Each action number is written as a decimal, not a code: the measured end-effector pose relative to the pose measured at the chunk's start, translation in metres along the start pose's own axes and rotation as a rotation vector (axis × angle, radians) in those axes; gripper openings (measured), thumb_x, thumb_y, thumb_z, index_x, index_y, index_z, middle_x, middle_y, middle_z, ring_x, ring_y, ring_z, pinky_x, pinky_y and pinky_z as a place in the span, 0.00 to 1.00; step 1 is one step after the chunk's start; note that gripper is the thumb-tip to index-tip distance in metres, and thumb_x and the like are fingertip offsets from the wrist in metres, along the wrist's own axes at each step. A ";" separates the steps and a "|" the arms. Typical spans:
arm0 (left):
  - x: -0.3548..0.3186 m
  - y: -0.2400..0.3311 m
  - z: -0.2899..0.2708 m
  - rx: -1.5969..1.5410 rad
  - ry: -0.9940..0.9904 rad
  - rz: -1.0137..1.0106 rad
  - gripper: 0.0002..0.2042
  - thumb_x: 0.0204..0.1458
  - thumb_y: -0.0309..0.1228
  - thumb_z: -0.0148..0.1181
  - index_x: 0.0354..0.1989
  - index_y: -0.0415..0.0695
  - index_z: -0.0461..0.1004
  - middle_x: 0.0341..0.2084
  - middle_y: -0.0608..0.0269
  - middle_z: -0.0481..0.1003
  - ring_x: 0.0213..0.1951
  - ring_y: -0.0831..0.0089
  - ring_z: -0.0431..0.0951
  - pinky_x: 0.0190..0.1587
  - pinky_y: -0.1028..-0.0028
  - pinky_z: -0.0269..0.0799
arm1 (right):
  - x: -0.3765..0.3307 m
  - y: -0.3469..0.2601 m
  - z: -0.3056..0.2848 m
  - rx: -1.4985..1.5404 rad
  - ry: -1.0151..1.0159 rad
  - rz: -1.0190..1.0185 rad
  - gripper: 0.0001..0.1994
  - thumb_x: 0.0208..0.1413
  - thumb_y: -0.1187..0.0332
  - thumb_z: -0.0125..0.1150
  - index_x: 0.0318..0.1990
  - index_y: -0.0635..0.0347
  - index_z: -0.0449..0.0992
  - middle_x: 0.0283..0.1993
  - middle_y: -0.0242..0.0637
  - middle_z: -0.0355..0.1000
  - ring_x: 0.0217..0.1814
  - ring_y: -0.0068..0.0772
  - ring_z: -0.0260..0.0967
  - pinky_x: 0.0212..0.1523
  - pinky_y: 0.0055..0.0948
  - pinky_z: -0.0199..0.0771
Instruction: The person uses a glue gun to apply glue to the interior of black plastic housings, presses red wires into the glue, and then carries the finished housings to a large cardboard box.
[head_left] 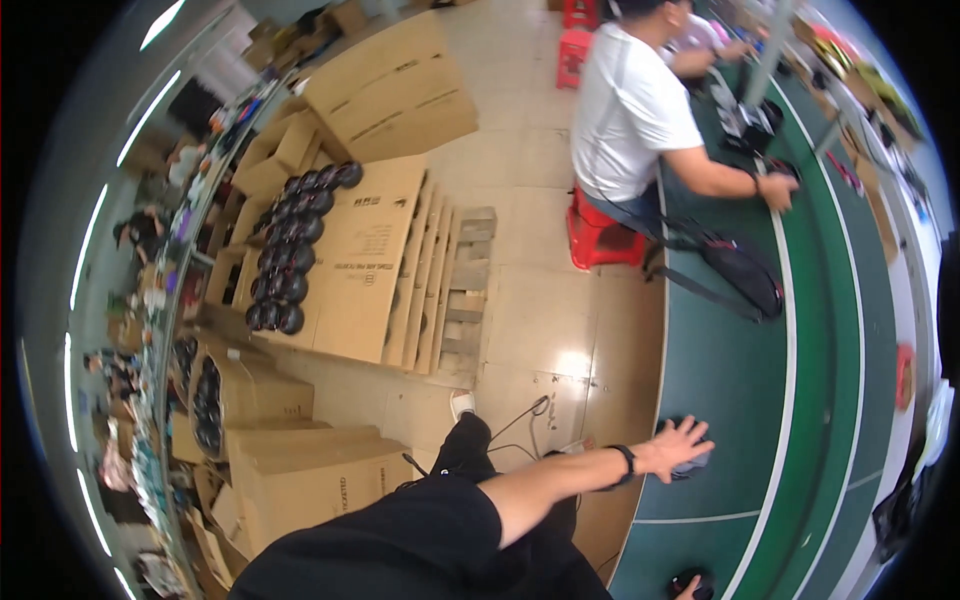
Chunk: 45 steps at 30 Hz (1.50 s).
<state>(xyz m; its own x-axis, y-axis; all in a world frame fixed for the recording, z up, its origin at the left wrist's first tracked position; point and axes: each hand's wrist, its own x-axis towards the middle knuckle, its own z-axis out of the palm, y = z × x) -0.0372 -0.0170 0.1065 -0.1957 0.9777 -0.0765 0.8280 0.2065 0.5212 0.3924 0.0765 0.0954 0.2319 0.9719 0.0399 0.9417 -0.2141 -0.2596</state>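
My left hand [677,450], with a dark band at the wrist, reaches across to the green workbench [730,400]. Its fingers are spread over a dark grey, rounded thing [692,465], mostly covered by the hand. Whether the palm presses on it I cannot tell. At the bottom edge, only a few fingers of my right hand [689,592] show. They curl against a black, rounded object with a little red [697,580], which the frame cuts off.
A co-worker in a white shirt [630,110] sits on a red stool [600,235] farther along the bench, near a black bag [740,270]. Left stand cardboard sheets [365,260] bearing several black rounded items [290,250], a wooden pallet [465,300] and a large carton [310,480]. A cable [535,410] lies on the floor.
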 end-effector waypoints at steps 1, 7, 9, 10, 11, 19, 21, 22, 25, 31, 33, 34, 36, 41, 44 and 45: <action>-0.022 -0.027 -0.015 -0.034 0.115 -0.017 0.59 0.18 0.44 0.85 0.68 0.52 0.59 0.62 0.44 0.57 0.61 0.41 0.59 0.46 0.44 0.78 | -0.011 -0.012 0.003 0.080 0.046 -0.030 0.69 0.33 0.42 0.84 0.73 0.73 0.44 0.69 0.67 0.57 0.72 0.62 0.58 0.71 0.53 0.61; -0.242 -0.238 -0.074 -0.229 0.339 -0.574 0.57 0.21 0.43 0.84 0.68 0.56 0.57 0.60 0.44 0.61 0.61 0.36 0.61 0.53 0.43 0.74 | -0.127 -0.098 -0.001 0.300 0.033 -0.238 0.72 0.31 0.34 0.81 0.71 0.81 0.44 0.69 0.72 0.55 0.71 0.64 0.57 0.71 0.55 0.58; -0.356 -0.303 -0.080 -0.222 0.494 -0.722 0.56 0.22 0.43 0.84 0.68 0.56 0.58 0.60 0.43 0.61 0.60 0.36 0.62 0.57 0.41 0.70 | -0.197 -0.159 -0.007 0.310 -0.225 -0.196 0.74 0.33 0.34 0.81 0.73 0.79 0.38 0.77 0.70 0.38 0.80 0.63 0.41 0.76 0.56 0.49; -0.404 -0.325 -0.088 -0.224 0.487 -0.770 0.57 0.22 0.44 0.84 0.68 0.55 0.58 0.62 0.41 0.59 0.61 0.35 0.61 0.58 0.40 0.68 | -0.224 -0.182 0.004 0.653 -0.321 -0.078 0.57 0.42 0.53 0.82 0.73 0.63 0.48 0.69 0.60 0.58 0.67 0.61 0.62 0.53 0.56 0.82; -0.468 -0.343 -0.091 -0.245 0.557 -0.828 0.58 0.22 0.46 0.85 0.69 0.55 0.56 0.65 0.40 0.57 0.64 0.34 0.60 0.61 0.41 0.67 | -0.242 -0.201 0.027 0.754 -0.325 -0.245 0.54 0.45 0.62 0.81 0.74 0.53 0.46 0.71 0.54 0.51 0.62 0.64 0.64 0.41 0.59 0.87; -0.724 -0.377 -0.093 -0.339 0.432 -1.395 0.61 0.25 0.47 0.83 0.73 0.56 0.53 0.68 0.40 0.54 0.67 0.37 0.59 0.65 0.45 0.65 | -0.393 -0.397 0.049 0.427 -0.660 -1.092 0.61 0.33 0.64 0.83 0.75 0.64 0.47 0.75 0.55 0.49 0.78 0.54 0.47 0.77 0.46 0.47; -0.741 -0.379 -0.083 -0.389 0.484 -1.503 0.62 0.24 0.51 0.83 0.74 0.53 0.52 0.69 0.38 0.54 0.67 0.33 0.57 0.67 0.47 0.63 | -0.429 -0.445 0.048 0.355 -0.702 -1.218 0.61 0.33 0.64 0.82 0.75 0.62 0.47 0.73 0.56 0.50 0.76 0.56 0.49 0.76 0.46 0.49; -0.748 -0.378 -0.072 -0.404 0.497 -1.523 0.62 0.24 0.51 0.83 0.74 0.53 0.52 0.69 0.38 0.54 0.67 0.33 0.57 0.67 0.47 0.63 | -0.450 -0.471 0.047 0.354 -0.743 -1.256 0.62 0.33 0.62 0.82 0.76 0.59 0.46 0.73 0.56 0.50 0.76 0.58 0.50 0.76 0.47 0.51; -0.737 -0.386 -0.061 -0.519 0.605 -1.480 0.62 0.25 0.53 0.82 0.74 0.54 0.51 0.69 0.37 0.52 0.68 0.32 0.56 0.66 0.45 0.64 | -0.499 -0.533 0.055 0.346 -0.757 -1.359 0.63 0.33 0.61 0.82 0.76 0.58 0.44 0.72 0.56 0.51 0.75 0.58 0.50 0.75 0.48 0.52; -0.739 -0.429 -0.079 -0.578 0.603 -1.578 0.61 0.27 0.52 0.81 0.74 0.55 0.51 0.69 0.39 0.53 0.66 0.33 0.58 0.64 0.47 0.67 | -0.616 -0.656 0.102 0.236 -0.905 -1.679 0.62 0.34 0.58 0.83 0.75 0.64 0.45 0.69 0.60 0.54 0.72 0.61 0.56 0.71 0.47 0.60; -0.736 -0.465 -0.105 -0.515 0.652 -1.597 0.59 0.28 0.50 0.81 0.73 0.55 0.52 0.69 0.39 0.52 0.65 0.33 0.59 0.63 0.46 0.68 | -0.658 -0.695 0.124 0.197 -0.988 -1.750 0.62 0.33 0.57 0.84 0.74 0.65 0.46 0.68 0.59 0.56 0.71 0.60 0.57 0.70 0.48 0.61; -0.734 -0.488 -0.118 -0.519 0.661 -1.623 0.59 0.28 0.50 0.81 0.73 0.55 0.52 0.69 0.39 0.52 0.65 0.33 0.59 0.63 0.46 0.68 | -0.685 -0.716 0.141 0.175 -1.033 -1.794 0.62 0.33 0.56 0.84 0.74 0.66 0.46 0.68 0.59 0.56 0.71 0.60 0.57 0.70 0.48 0.62; -0.725 -0.544 -0.146 -0.510 0.760 -1.639 0.58 0.28 0.49 0.81 0.72 0.55 0.52 0.68 0.41 0.53 0.65 0.34 0.59 0.62 0.46 0.69 | -0.728 -0.752 0.171 0.071 -1.089 -1.855 0.62 0.32 0.56 0.85 0.73 0.64 0.48 0.68 0.56 0.56 0.70 0.60 0.58 0.68 0.49 0.64; -0.725 -0.704 -0.195 -0.407 0.949 -1.728 0.61 0.28 0.47 0.82 0.74 0.54 0.49 0.68 0.39 0.51 0.66 0.34 0.56 0.65 0.44 0.62 | -0.878 -0.836 0.258 -0.024 -1.251 -2.006 0.58 0.35 0.55 0.83 0.73 0.57 0.49 0.71 0.55 0.53 0.72 0.63 0.55 0.68 0.51 0.65; -0.738 -0.789 -0.220 -0.385 0.953 -1.812 0.61 0.29 0.45 0.82 0.75 0.53 0.48 0.69 0.37 0.49 0.66 0.33 0.56 0.66 0.44 0.61 | -0.973 -0.884 0.313 0.026 -1.209 -2.094 0.57 0.35 0.54 0.81 0.73 0.54 0.50 0.72 0.56 0.52 0.74 0.65 0.51 0.68 0.55 0.63; -0.738 -0.809 -0.224 -0.365 0.953 -1.868 0.61 0.29 0.44 0.82 0.75 0.53 0.47 0.70 0.37 0.49 0.67 0.32 0.56 0.66 0.44 0.61 | -1.006 -0.899 0.323 -0.008 -1.229 -2.066 0.57 0.36 0.55 0.81 0.74 0.51 0.50 0.73 0.56 0.51 0.74 0.65 0.50 0.68 0.55 0.64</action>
<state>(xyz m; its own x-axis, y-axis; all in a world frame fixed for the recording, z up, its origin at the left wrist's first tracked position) -0.6807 -0.9142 -0.0681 -0.6975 -0.6573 -0.2854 -0.6996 0.5382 0.4700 -0.7666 -0.6772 -0.0233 -0.7981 -0.5622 -0.2168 -0.3197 0.7000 -0.6386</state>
